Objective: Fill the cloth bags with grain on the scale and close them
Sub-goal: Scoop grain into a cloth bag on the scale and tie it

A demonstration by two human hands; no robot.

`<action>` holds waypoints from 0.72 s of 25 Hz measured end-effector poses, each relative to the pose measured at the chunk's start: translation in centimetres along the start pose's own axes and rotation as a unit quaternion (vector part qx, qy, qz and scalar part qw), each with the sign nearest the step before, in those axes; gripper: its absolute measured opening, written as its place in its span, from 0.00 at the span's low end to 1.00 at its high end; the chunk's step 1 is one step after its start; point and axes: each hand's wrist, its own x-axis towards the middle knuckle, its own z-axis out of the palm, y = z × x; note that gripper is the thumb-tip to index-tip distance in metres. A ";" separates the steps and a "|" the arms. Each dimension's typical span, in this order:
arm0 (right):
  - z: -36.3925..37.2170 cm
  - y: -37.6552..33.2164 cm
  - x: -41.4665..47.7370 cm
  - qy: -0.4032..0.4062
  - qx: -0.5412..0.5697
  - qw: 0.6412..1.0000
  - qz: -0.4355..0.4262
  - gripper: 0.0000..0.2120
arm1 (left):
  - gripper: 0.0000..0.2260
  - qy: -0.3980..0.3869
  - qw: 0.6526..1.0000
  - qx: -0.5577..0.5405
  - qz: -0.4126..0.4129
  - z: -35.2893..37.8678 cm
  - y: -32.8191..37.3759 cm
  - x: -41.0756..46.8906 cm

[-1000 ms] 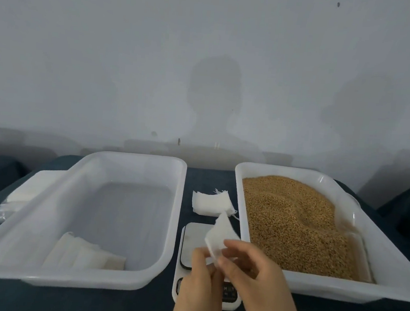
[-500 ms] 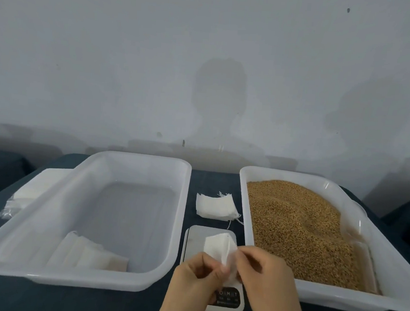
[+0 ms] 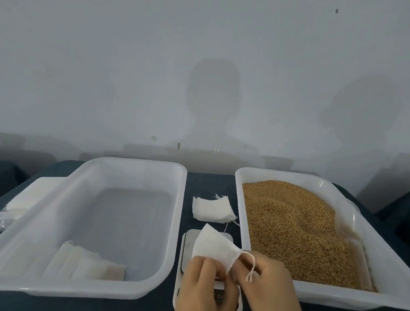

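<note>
Two hands (image 3: 228, 277) pinch one cloth bag (image 3: 212, 249).

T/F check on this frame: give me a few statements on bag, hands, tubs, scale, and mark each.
1. Both the left hand and the right hand pinch one cloth bag over the scale. True.
2. That bag is bulging full. False: it looks flat and limp.
3. The grain sits in the left tub. False: it is in the right tub; the left tub holds only a few white bags.
4. A small stack of spare bags lies between the tubs, behind the scale. True.
5. The bag's drawstring hangs loose over the right hand. True.
</note>
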 end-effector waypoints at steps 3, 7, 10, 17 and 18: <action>-1.0 -0.2 0.0 -0.026 -0.001 1.000 0.007 0.20 | 0.29 0.001 0.988 0.081 0.133 -0.3 -1.1 0.1; -1.9 -0.7 0.0 -0.097 -0.049 0.994 -0.014 0.17 | 0.47 -0.079 0.969 0.142 0.188 -1.1 -2.0 1.8; -2.5 -0.7 0.2 -0.134 -0.080 0.988 -0.004 0.07 | 0.37 -0.138 0.969 0.120 0.166 -0.9 -2.3 2.4; -3.5 -0.9 3.3 -0.155 0.006 0.986 -0.063 0.07 | 0.24 -0.292 0.946 -0.065 -0.126 -1.0 -1.7 1.9; -3.4 -1.1 4.3 -0.179 0.035 0.982 -0.053 0.04 | 0.23 -0.296 0.938 -0.084 -0.161 -1.0 -1.6 1.9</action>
